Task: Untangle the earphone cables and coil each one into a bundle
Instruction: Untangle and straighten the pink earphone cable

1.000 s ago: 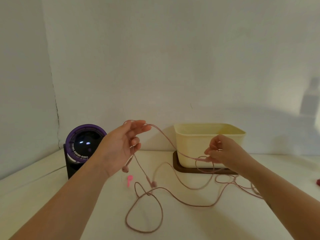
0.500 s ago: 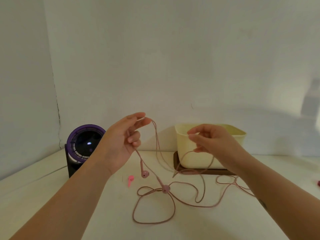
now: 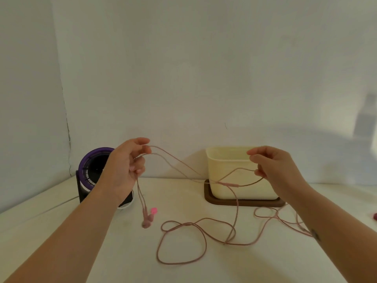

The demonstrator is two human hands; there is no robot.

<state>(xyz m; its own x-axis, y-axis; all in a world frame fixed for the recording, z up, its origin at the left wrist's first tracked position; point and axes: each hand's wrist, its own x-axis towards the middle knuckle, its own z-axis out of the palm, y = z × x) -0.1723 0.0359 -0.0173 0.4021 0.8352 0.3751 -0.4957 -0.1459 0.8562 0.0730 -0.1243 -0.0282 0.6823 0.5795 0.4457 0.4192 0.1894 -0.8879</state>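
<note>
A pink earphone cable lies in loose loops on the white table. My left hand is raised at the left and pinches two strands of it between thumb and fingers. Both earbuds hang below that hand, just above the table. My right hand is raised in front of the cream bin and pinches another part of the cable. Between my hands the strands sag, with the inline remote hanging near the middle. More cable trails under my right forearm.
A cream plastic bin stands on a dark brown tray at the back. A purple-rimmed black fan stands at the back left. A small bright pink piece lies near the earbuds. A dark red object sits at the right edge.
My right hand has moved right and up, pulling the cable out between my hands. The earbuds now hang together below my left hand, and the loops on the table have shifted.
</note>
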